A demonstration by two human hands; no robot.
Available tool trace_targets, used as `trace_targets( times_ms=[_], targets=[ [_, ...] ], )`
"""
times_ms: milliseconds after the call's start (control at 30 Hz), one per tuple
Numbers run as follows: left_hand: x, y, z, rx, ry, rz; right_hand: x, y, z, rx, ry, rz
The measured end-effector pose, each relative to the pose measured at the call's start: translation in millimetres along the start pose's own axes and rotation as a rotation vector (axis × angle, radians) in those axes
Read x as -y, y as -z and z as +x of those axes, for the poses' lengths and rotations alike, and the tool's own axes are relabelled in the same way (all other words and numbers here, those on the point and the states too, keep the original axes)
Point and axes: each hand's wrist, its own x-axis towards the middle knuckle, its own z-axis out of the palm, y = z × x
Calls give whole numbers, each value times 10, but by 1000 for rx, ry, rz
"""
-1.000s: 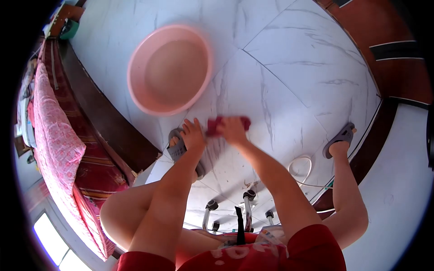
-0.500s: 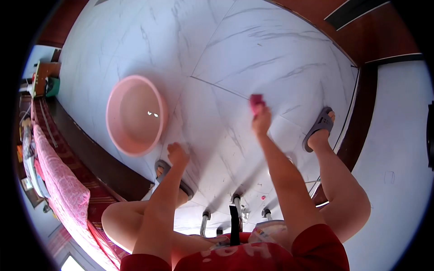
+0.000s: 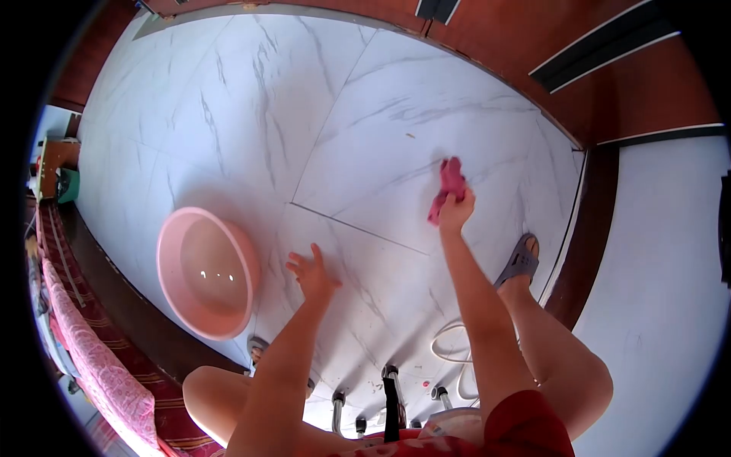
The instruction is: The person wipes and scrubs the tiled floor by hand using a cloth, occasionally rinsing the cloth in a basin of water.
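My right hand (image 3: 458, 209) grips a crumpled pink-red cloth (image 3: 451, 179), whose ends stick out above and to the left of my fingers. The cloth is over the pale marbled floor (image 3: 365, 160). My left hand (image 3: 311, 274) is to the left and nearer to me, with its fingers spread and nothing in it. Left of that hand stands a pink basin (image 3: 166, 266) holding cloudy water, with a few bright reflections on the surface.
Reddish-brown cabinets (image 3: 502, 46) line the far side. A bed with a pink cover (image 3: 106, 373) is at the left. My sandalled foot (image 3: 521, 259) is at the right, near a white cable (image 3: 438, 350). Metal chair legs (image 3: 392, 373) stand below me.
The view has shifted, and the basin appears lower and further left. My right hand has carried the cloth to the right and away from me. My left hand's fingers have spread.
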Motion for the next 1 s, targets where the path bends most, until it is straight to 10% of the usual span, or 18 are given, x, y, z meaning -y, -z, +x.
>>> trace_targets(
  times_ms=[167, 300, 633, 833, 1000],
  targets=[
    [-31, 49, -8, 21, 18, 16, -18, -849, 849, 226, 8, -150],
    [-14, 27, -27, 4, -2, 48, 492, -1030, 269, 609, 490, -369],
    [-17, 19, 32, 13, 17, 130, 432, 1389, -2585, 1591, 600, 9],
    [-11, -22, 39, -31, 6, 92, -4, 1092, -1447, 621, 309, -156],
    [-8, 76, -121, -67, -22, 61, -158, 881, -857, 500, 262, -692]
  ],
)
